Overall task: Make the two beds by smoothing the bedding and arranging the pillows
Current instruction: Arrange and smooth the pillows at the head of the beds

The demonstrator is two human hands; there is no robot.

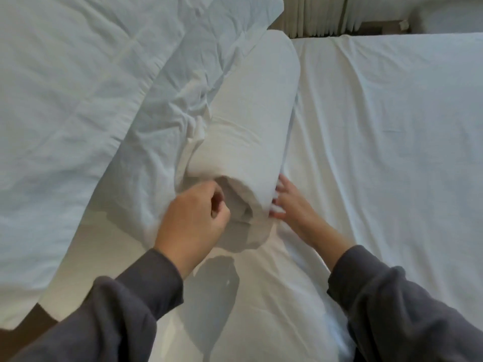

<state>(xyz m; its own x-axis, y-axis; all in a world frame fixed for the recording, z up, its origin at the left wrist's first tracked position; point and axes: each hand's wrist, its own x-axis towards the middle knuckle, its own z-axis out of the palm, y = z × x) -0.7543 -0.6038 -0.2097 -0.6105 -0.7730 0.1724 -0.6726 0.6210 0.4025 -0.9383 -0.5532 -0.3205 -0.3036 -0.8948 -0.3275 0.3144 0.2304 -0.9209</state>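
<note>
view: head, the only one given
task thing: rolled white bedding [251, 121], seen at frame centre, between the two beds' surfaces
long axis: run from lower centre up toward upper centre-right; near end open, its folded layers shown toward the camera
left hand [193, 218]: placed at the near end of the roll, on its left side, touching or just beside the cloth
left fingers: curled inward toward the palm; motion blur here, so whether cloth is pinched cannot be told
right hand [290, 202]: laid against the roll's right flank, close to the near end
right fingers [281, 188]: straight, slightly spread, tips pressed on the roll's lower edge where it meets the flat sheet [392, 126]
key relation: roll lies ahead of and between both hands, extending away from them; only the near end is bracketed, the far end is well apart from either hand
nearer hand: both about level; the right one judged to have the firmer contact
next move, judged: roll to be shifted or unrolled sideways from this end
crumpled duvet [78, 87]: spread over upper left of frame, creased, touching the roll's left side
curtain [318, 14]: pleated, at top centre
sleeves [125, 309]: dark grey, at bottom of frame
writing, brands, labels: none readable anywhere
</note>
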